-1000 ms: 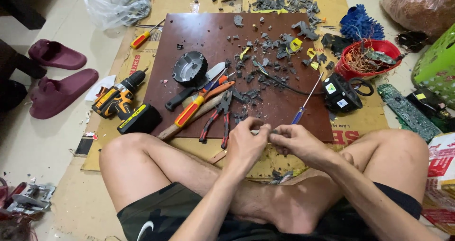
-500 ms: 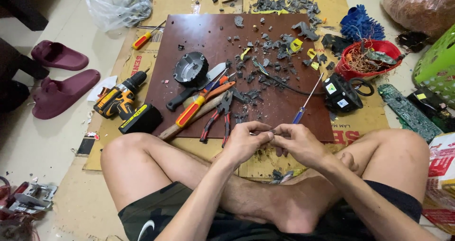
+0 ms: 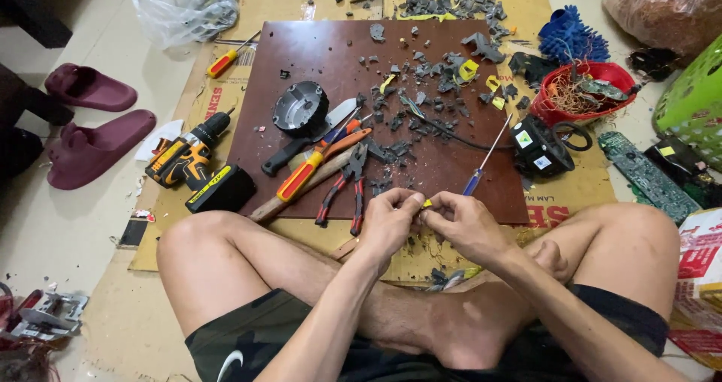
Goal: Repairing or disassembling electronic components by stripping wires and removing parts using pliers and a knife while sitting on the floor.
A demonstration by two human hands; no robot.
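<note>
Fingers [image 3: 412, 200] pinched on yellow piece [image 3: 427, 203]

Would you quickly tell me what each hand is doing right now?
Left hand: closed, pinching a small yellow piece.
Right hand: closed, fingers on the same piece.

Single head-worn view, looking steeply down and forward from close above crossed legs. Near field: left hand [image 3: 389, 224] and right hand [image 3: 468, 225]; beyond them, dark brown rectangular wooden board [image 3: 316, 66] on cardboard.
</note>
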